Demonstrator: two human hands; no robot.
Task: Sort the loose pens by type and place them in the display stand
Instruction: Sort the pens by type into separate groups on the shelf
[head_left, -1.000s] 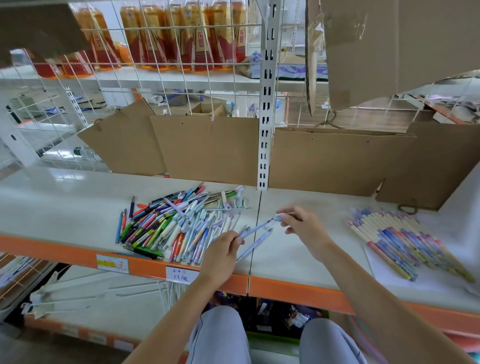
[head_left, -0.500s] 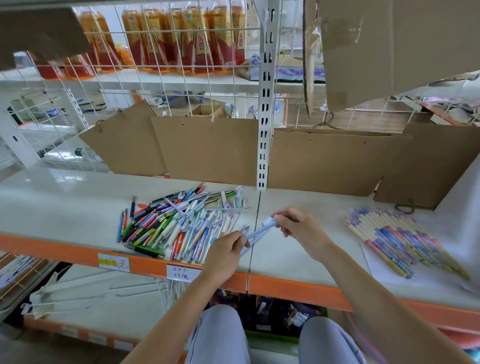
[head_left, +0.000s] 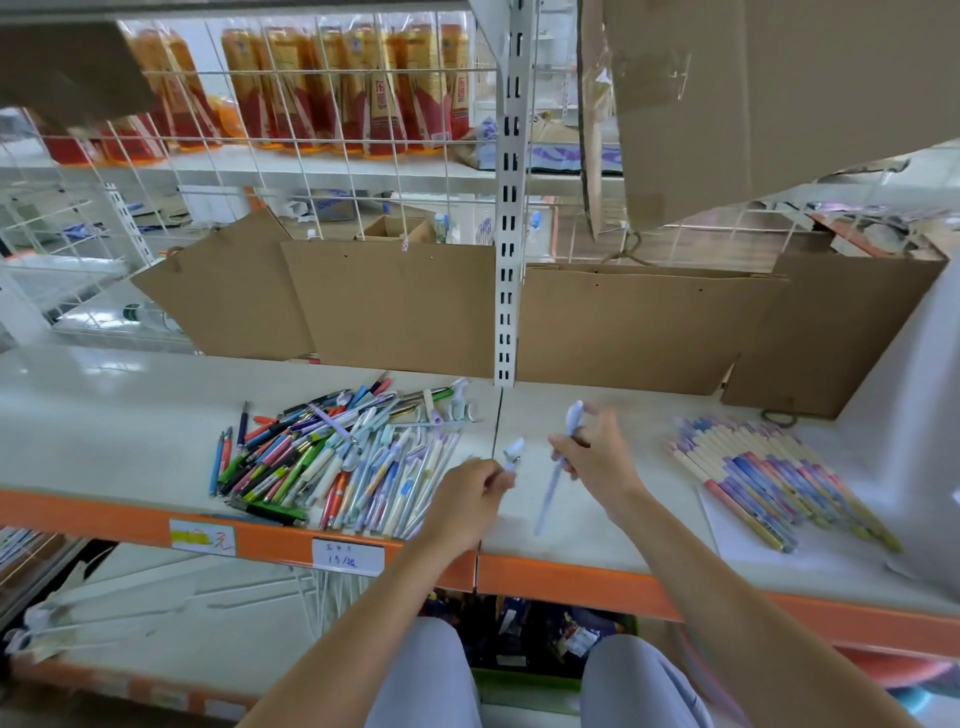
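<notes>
Pen in right hand: a pale blue pen (head_left: 555, 480) hangs nearly upright over the shelf, its cap end up past the knuckles and its blurred barrel pointing down toward the orange shelf edge.
Right hand: the right hand (head_left: 597, 454) is clenched around the upper part of that pen, above the shelf just right of the seam between the two boards.
Pen in left hand: a small pale blue pen end (head_left: 513, 453) sticks up out of the fingers; the rest is hidden, so I cannot tell how long it is.
Left hand: the left hand (head_left: 470, 496) pinches that piece between curled fingers, just beside the right edge of the loose pile and near the right hand, the two apart.
Loose pile: a heap of mixed pens (head_left: 332, 457) lies on the left board: green, red, blue, black and pastel barrels crossing at many angles.
Sorted row: a fan of alike pastel pens (head_left: 769, 475) lies side by side on a white sheet on the right board, well apart from the heap.
Shelf: a pale shelf (head_left: 104, 426) with an orange front lip carrying two paper price labels.
Behind: brown cardboard panels (head_left: 395, 306) stand along the back, with a white slotted upright (head_left: 508, 208) between them.
Above: bottles of orange drink (head_left: 322, 88) behind a white wire grid.
</notes>
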